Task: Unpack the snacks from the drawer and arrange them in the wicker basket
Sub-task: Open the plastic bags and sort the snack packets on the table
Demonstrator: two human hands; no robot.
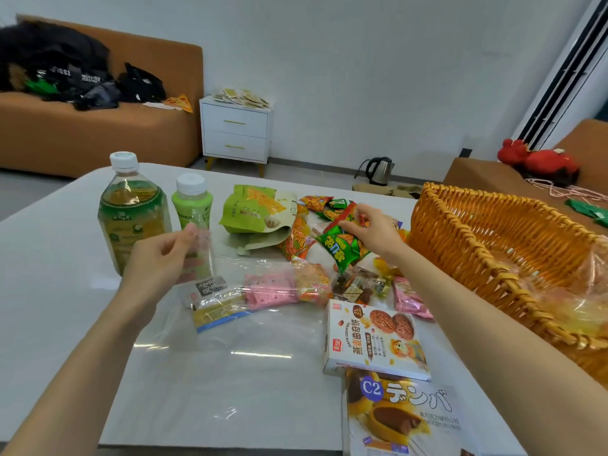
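Snacks lie spread over a white table [65, 291]. My left hand [161, 261] pinches the raised edge of a clear plastic bag [230, 324] that lies flat with a few small packets inside. My right hand [368, 232] grips several small snack packets, a green one [342, 248] hanging below it, over the pile in the middle. The wicker basket [477, 245] stands at the right, lined with clear wrap, just right of my right forearm. A white cookie box [375, 340] and a C2 snack bag [404, 419] lie near the front edge.
A large tea bottle [131, 209] and a smaller green bottle [192, 205] stand at the left behind my left hand. A green pouch [256, 209] lies behind the pile. Beyond the table are a white nightstand [235, 133], a kettle [378, 171] and an orange sofa [98, 133].
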